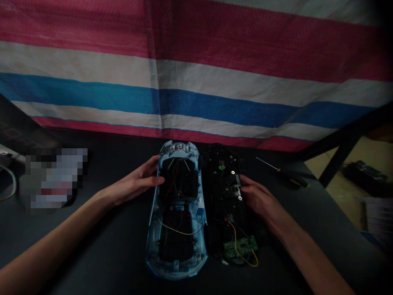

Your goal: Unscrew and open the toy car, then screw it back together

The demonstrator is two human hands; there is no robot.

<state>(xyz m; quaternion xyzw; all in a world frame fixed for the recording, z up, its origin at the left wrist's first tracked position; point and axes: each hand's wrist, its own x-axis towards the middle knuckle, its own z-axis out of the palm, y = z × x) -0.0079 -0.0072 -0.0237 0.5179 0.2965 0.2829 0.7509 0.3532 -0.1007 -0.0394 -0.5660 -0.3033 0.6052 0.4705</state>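
A light-blue toy car body shell (199,215) lies upside down on the dark table, its inside facing up with thin wires running across it. My left hand (138,182) grips the shell's left edge, thumb over the rim and the other fingers partly hidden along the side. Right beside the shell is the black toy car chassis (225,186). My right hand (259,198) holds the chassis by its right side, with the fingertips partly hidden. A green circuit board (241,246) with a yellow wire rests at the chassis's near end.
A screwdriver (287,176) with a black-and-yellow handle lies at the right of the table (319,229). On the left are a blurred-out object (58,180) and a white cable (12,182). A striped woven sheet (190,102) hangs behind. Dark equipment (365,176) sits beyond the right edge.
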